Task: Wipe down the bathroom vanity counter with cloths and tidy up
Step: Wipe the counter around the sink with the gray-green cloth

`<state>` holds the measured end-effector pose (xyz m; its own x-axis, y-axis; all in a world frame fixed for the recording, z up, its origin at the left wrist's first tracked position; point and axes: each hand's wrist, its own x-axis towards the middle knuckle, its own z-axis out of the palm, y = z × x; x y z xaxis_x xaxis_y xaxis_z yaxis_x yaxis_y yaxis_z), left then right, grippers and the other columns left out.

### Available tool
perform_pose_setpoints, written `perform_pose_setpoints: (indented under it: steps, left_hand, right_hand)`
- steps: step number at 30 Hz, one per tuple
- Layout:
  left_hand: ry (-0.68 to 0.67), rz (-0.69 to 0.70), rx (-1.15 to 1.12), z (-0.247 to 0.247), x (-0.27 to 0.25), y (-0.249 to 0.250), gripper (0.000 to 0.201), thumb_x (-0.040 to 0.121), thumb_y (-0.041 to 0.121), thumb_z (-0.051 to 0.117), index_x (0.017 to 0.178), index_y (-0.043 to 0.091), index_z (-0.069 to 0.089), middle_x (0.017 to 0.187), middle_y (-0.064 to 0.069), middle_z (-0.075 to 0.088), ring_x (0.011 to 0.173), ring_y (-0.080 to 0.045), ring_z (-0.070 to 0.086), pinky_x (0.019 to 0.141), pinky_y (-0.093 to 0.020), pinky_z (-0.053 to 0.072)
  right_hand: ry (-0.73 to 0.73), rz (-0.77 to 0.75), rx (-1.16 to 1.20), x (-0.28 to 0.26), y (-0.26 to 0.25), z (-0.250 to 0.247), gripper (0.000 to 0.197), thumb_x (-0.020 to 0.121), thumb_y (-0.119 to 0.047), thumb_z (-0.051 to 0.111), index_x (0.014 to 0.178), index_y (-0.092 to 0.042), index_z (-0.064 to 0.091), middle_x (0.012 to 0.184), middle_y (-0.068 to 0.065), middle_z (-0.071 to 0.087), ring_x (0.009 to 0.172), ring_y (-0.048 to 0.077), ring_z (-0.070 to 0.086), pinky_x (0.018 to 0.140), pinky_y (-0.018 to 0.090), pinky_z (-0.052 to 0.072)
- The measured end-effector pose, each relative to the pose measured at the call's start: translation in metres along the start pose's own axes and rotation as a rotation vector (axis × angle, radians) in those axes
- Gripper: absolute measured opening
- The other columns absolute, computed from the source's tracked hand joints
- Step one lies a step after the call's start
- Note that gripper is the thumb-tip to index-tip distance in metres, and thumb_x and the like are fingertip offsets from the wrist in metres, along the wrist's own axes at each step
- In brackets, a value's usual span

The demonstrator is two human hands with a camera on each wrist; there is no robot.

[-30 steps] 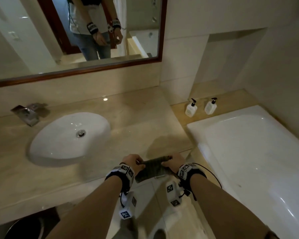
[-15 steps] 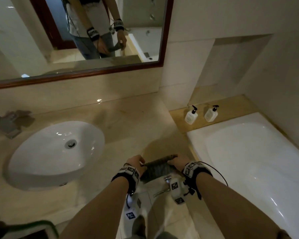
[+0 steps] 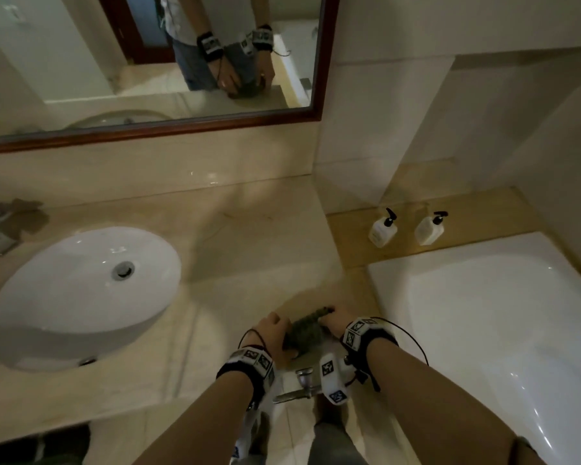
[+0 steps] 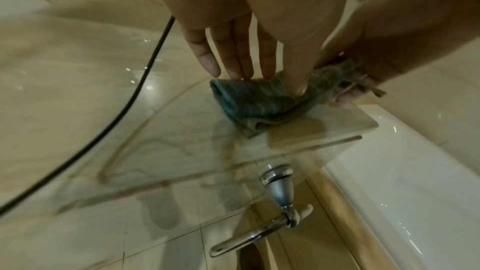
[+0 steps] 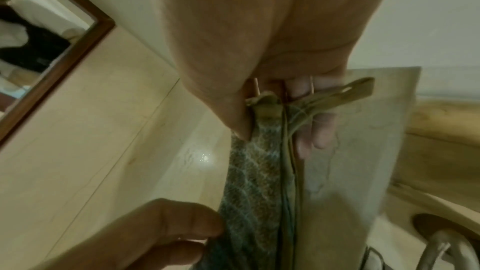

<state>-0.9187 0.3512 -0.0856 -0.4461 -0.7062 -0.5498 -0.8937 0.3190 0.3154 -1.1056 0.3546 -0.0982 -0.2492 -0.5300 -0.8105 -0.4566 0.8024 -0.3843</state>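
Keep left hand (image 3: 271,331) flat on cloth (image 3: 307,332); with right hand (image 3: 331,322) pinching it, fold squarely at counter (image 3: 249,256) corner.

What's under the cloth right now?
The cloth lies folded on the counter by its corner edge, left hand fingers pressing it, right hand pinching one end. The counter beneath is covered.

Glossy beige marble vanity counter (image 3: 249,236), holding an oval white sink basin (image 3: 64,297) at left and a folded grey-green cloth (image 3: 307,332) at its front right corner, beside the tub.
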Motion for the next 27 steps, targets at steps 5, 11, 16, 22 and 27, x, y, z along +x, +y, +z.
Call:
perform_pose_setpoints:
  steps: [5,11,16,22,27]
  left_hand:
    - [0.019,-0.118,0.126,0.026,0.008,0.038,0.067,0.077,0.053,0.064,0.132,0.026,0.038,0.129,-0.005,0.037,0.112,-0.026,0.044,0.095,-0.037,0.044]
    - [0.053,-0.225,0.135,0.027,0.018,0.075,0.051,0.082,0.037,0.063,0.128,0.022,0.045,0.128,-0.008,0.037,0.112,-0.028,0.045,0.092,-0.036,0.046]
    - [0.067,-0.251,0.02,0.016,0.014,0.077,0.039,0.085,0.041,0.06,0.121,0.025,0.053,0.12,-0.005,0.042,0.104,-0.027,0.052,0.088,-0.034,0.048]
    - [0.134,-0.298,-0.168,0.007,0.017,0.065,0.018,0.09,0.025,0.054,0.106,0.017,0.053,0.108,-0.005,0.055,0.098,-0.026,0.056,0.083,-0.032,0.045]
    - [0.155,-0.332,-0.213,0.004,0.014,0.067,0.014,0.092,0.023,0.051,0.105,0.017,0.051,0.101,-0.006,0.061,0.092,-0.026,0.057,0.076,-0.03,0.044]
  right_hand:
    - [-0.111,-0.121,-0.076,0.034,0.012,-0.03,0.044,0.085,-0.029,0.066,0.123,-0.01,0.058,0.104,0.008,0.064,0.093,0.028,0.063,0.086,0.043,0.055]
    - [-0.148,-0.253,-0.234,0.044,0.022,-0.056,0.04,0.087,-0.024,0.065,0.123,-0.008,0.061,0.111,0.009,0.063,0.094,0.024,0.06,0.072,0.027,0.045]
    - [-0.142,-0.299,-0.29,0.046,0.025,-0.057,0.03,0.085,-0.026,0.065,0.113,-0.015,0.065,0.099,0.004,0.066,0.087,0.021,0.062,0.072,0.029,0.052]
    - [0.1,-0.545,-0.376,0.03,0.031,-0.06,0.04,0.081,-0.019,0.059,0.121,-0.024,0.058,0.12,0.004,0.048,0.11,0.025,0.052,0.094,0.036,0.046]
    - [-0.068,-0.654,-0.704,0.016,0.034,-0.07,0.055,0.074,-0.054,0.068,0.125,-0.038,0.056,0.149,0.005,0.032,0.134,0.031,0.031,0.109,0.05,0.03]
